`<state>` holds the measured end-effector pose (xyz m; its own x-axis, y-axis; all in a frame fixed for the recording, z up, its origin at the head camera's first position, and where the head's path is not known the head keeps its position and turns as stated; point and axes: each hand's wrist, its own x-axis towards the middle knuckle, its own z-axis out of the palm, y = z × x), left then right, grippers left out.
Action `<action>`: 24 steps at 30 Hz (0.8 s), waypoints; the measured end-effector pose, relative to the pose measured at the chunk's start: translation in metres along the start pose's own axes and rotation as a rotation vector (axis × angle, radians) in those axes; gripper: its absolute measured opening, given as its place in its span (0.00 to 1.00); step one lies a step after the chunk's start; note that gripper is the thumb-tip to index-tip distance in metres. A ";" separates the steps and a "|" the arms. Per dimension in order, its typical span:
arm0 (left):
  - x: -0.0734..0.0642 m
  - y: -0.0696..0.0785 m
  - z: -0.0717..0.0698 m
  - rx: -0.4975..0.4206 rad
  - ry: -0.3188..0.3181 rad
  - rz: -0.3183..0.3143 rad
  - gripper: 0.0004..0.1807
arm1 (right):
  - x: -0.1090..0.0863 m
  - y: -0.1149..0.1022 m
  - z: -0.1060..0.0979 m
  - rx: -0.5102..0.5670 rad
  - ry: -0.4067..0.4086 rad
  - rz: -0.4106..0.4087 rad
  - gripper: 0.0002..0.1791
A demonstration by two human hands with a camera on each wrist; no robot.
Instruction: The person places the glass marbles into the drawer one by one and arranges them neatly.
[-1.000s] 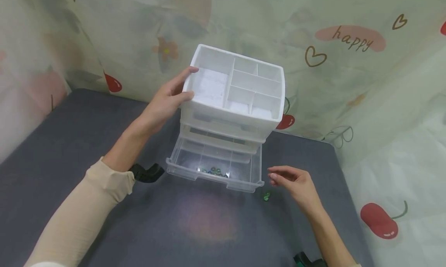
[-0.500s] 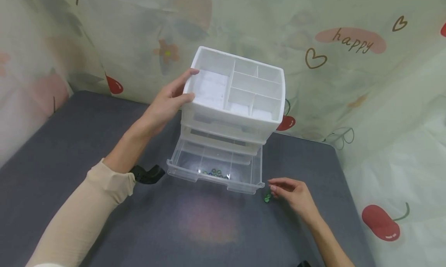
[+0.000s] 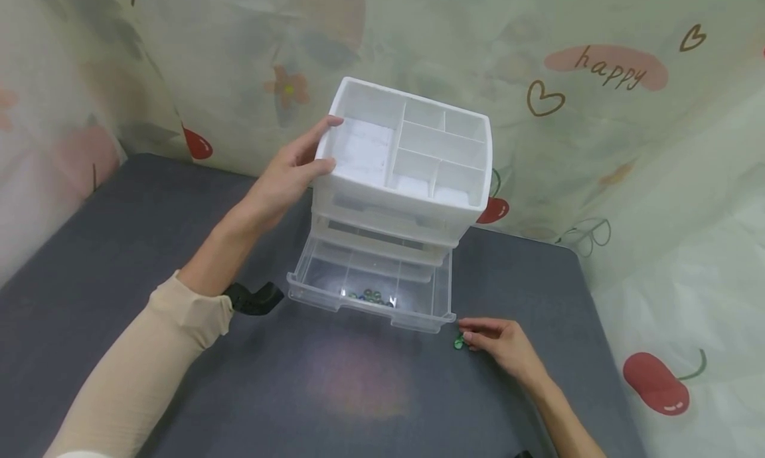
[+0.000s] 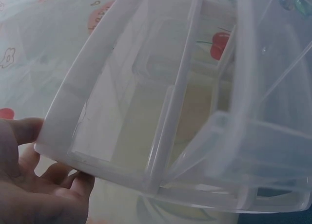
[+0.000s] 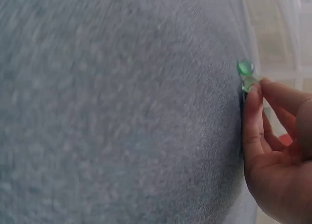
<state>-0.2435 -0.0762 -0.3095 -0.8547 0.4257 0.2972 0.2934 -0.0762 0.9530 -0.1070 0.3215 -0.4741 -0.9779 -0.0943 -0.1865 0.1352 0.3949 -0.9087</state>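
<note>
My left hand (image 3: 285,172) grips the upper left side of a white plastic drawer organizer (image 3: 388,209), its thumb and a finger over the top rim. Its clear bottom drawer (image 3: 335,265) is pulled out, and several glass marbles (image 3: 370,297) lie near the drawer's front. Beside the drawer's right front corner, my right hand (image 3: 499,345) is down at the grey tabletop. In the right wrist view its thumb and index finger pinch a green marble (image 5: 249,83). Another green marble (image 5: 245,67) lies right against it.
Divided compartments (image 3: 439,149) form the organizer's top. The grey table (image 3: 269,391) extends around it, backed by a printed curtain (image 3: 418,26). A black strap piece (image 3: 255,299) sits at the left wrist.
My right hand has come down and slightly left to the green marbles, and its fingertips have closed on one. My left hand and the organizer stay in place.
</note>
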 end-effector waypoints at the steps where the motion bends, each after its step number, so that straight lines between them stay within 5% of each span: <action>1: 0.000 0.000 0.000 -0.002 -0.001 0.000 0.30 | 0.000 0.002 0.000 0.006 -0.007 -0.001 0.16; 13: 0.000 0.001 0.001 -0.015 0.004 -0.014 0.29 | -0.001 0.002 0.000 -0.234 0.013 -0.069 0.13; 24: 0.001 0.000 0.002 -0.019 0.006 -0.006 0.29 | -0.010 -0.029 0.011 -0.297 0.070 -0.098 0.11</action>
<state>-0.2436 -0.0738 -0.3090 -0.8592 0.4207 0.2914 0.2799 -0.0903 0.9558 -0.0998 0.3012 -0.4501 -0.9939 -0.0860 -0.0684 -0.0022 0.6377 -0.7703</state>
